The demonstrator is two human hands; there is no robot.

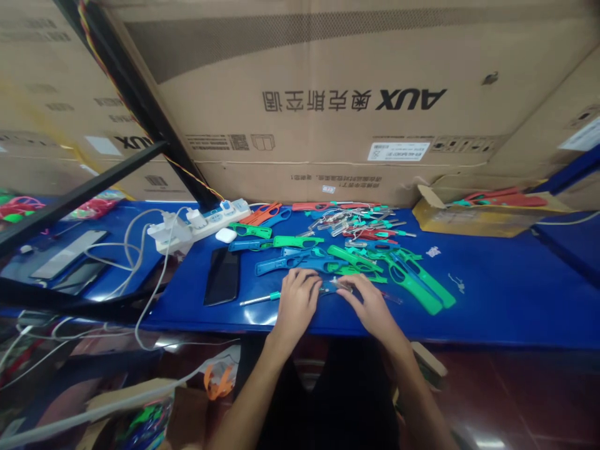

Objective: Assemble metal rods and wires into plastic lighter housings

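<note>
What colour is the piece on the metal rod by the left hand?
The piece is turquoise green, shown in the head view.

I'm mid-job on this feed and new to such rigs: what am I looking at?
There is no machine here, just one person's left hand and right hand, both bare. The single picture comes from a camera on their head, looking forward and down. On the blue table lie green shells, blue shells, metal-tubed parts and a black phone, with a white power strip at the left. Both hands come together at a small blue piece, too blurred to tell the exact grip. A carton stands behind.
</note>
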